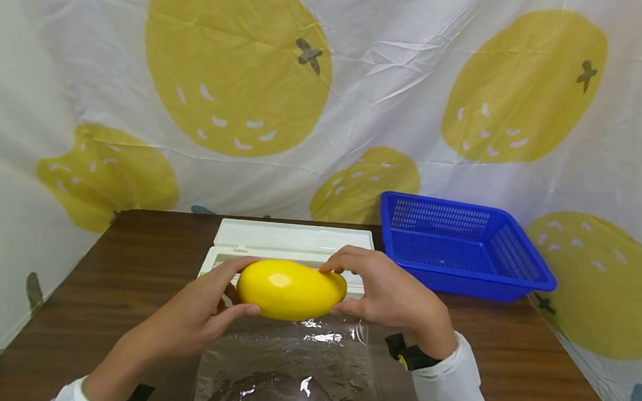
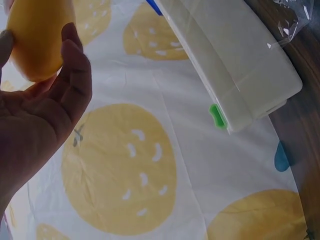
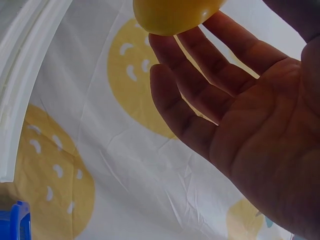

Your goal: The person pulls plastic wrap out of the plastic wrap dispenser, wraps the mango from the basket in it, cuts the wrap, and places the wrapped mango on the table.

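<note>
Yellow ovoid (image 1: 291, 291) between left hand (image 1: 204, 307) and right hand (image 1: 389, 290), fingers clamped on its ends

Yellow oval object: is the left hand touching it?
Touching. The head view shows the left hand holding the yellow oval object at its left end, thumb overlapping its surface.

The head camera looks forward and down, the left hand (image 1: 206, 307) and right hand (image 1: 389, 290) at lower centre. Each wrist camera, nearer, faces the patterned cloth (image 1: 377, 99) past its own hand. All share that cloth and the yellow object (image 1: 291, 292), upper left in the left view, top centre in the right.
</note>
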Tool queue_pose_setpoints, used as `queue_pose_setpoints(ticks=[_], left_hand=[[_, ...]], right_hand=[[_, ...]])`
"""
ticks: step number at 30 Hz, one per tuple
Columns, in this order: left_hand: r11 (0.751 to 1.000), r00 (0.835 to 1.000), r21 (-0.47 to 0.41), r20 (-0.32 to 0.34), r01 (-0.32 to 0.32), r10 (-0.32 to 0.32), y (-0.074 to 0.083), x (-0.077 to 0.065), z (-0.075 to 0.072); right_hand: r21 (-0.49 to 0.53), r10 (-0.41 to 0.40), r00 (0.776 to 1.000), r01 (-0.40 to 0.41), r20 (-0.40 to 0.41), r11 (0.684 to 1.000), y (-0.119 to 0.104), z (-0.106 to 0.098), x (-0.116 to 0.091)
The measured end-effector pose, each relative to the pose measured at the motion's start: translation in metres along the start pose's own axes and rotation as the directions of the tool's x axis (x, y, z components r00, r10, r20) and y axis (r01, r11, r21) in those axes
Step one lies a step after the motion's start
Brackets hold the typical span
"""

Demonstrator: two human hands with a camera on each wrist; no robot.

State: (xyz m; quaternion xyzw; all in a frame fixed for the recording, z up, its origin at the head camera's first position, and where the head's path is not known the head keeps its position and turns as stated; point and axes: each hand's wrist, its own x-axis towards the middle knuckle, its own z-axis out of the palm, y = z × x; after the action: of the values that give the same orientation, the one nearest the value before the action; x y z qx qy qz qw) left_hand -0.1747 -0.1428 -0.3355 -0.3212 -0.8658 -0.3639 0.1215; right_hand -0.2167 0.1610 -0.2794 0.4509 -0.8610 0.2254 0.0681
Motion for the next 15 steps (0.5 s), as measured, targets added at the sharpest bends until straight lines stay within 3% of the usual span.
queue_pose_setpoints(ticks=[7, 15], left_hand=[[0.999, 0.997, -0.012, 0.067, 0.043, -0.042, -0.006, 0.000, -0.001], [0.995, 0.979, -0.011, 0.181, 0.101, -0.097, -0.019, -0.001, 0.004]], right_hand=[[-0.023, 0.052, 0.997, -0.051, 0.064, 0.998, 0.000, 0.008, 0.003], [-0.081, 0.107, 0.976, -0.093, 0.187, 0.992, 0.004, 0.029, 0.011]])
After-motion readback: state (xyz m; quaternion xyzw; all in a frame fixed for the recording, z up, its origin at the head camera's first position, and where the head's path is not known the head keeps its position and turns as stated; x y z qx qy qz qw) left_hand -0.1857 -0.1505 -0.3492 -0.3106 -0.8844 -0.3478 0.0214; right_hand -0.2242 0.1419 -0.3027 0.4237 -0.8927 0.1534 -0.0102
